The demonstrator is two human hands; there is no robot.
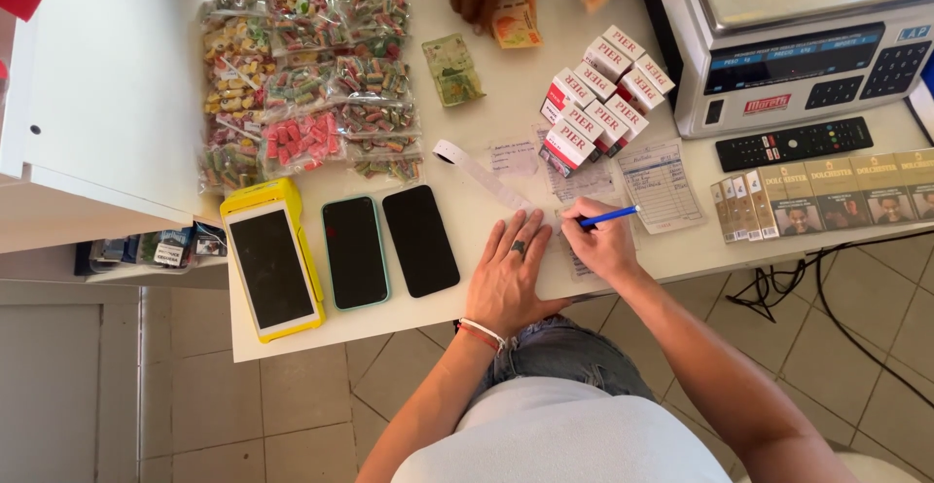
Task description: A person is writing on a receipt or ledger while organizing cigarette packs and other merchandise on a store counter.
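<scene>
The white surface [486, 133] carries many things. At its far left lie clear candy bags [311, 74]. Near the front edge lie a yellow terminal [272, 267] and two dark phones [389, 247], side by side. In the middle are banknotes [453, 70], a paper strip [482, 174], paper slips [662, 183] and red-white packs [598, 99] (stacked together). At right stand a scale [798, 40], a remote [793, 143] and gold packs [827, 196].

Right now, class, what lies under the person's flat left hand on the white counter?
Under the left hand lies a small white paper slip, beside the right hand holding a blue pen. The covered part cannot be seen.
</scene>
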